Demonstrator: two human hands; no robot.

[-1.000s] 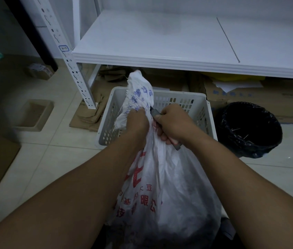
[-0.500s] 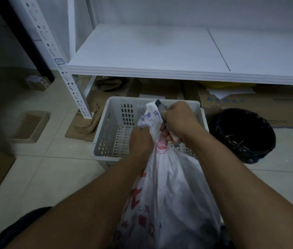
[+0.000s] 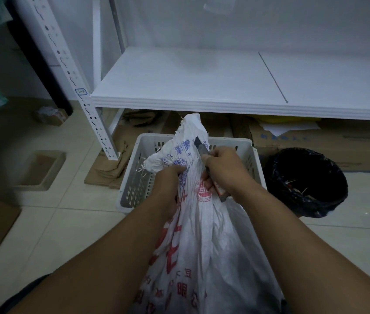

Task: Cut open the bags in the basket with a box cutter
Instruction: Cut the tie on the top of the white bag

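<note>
Head view: left hand (image 3: 168, 177) clenched the bag (image 3: 202, 234) neck; right hand (image 3: 225, 168) gripped the box cutter (image 3: 202, 148) over the basket (image 3: 134, 177) rim.

Premises present as a storeroom or stockroom, not a living space. A white boltless metal shelving unit (image 3: 202, 87) stands against a plain white wall, its slotted upright (image 3: 66, 64) carrying a small handwritten label (image 3: 81, 91). Flattened cardboard boxes (image 3: 315, 141) are stacked under the lowest shelf and spill onto the pale tiled floor (image 3: 55, 234). A perforated plastic basket (image 3: 138, 177) sits on the floor beside a bin lined with a black bag (image 3: 304, 182). A large woven sack (image 3: 202, 245) printed in red and blue suggests bulk goods. A small carton (image 3: 50, 114) lies by the wall.
</note>
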